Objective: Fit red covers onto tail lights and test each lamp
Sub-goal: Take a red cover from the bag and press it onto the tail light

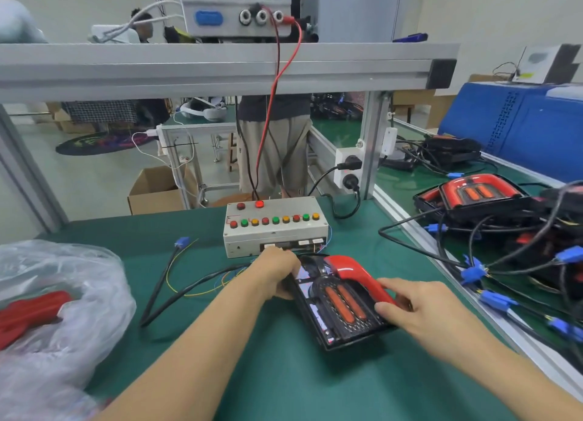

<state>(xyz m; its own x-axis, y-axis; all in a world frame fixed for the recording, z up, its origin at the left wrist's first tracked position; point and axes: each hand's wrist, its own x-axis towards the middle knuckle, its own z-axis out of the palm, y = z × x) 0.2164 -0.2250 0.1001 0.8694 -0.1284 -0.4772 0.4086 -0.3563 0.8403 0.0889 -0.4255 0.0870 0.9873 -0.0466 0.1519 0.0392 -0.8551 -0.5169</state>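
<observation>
our right hand [419,307] pinched the red cover [353,272] over the tail light [340,313] on the green mat [268,373], while our left hand [277,275] gripped the housing's far edge. uneven pressure, we judged, could seat the cover crooked or tug the cable [176,297] beside the test box [274,225].

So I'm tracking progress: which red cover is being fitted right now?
The red cover on the tail light, held by the right hand; the others lie in the plastic bag.
</observation>
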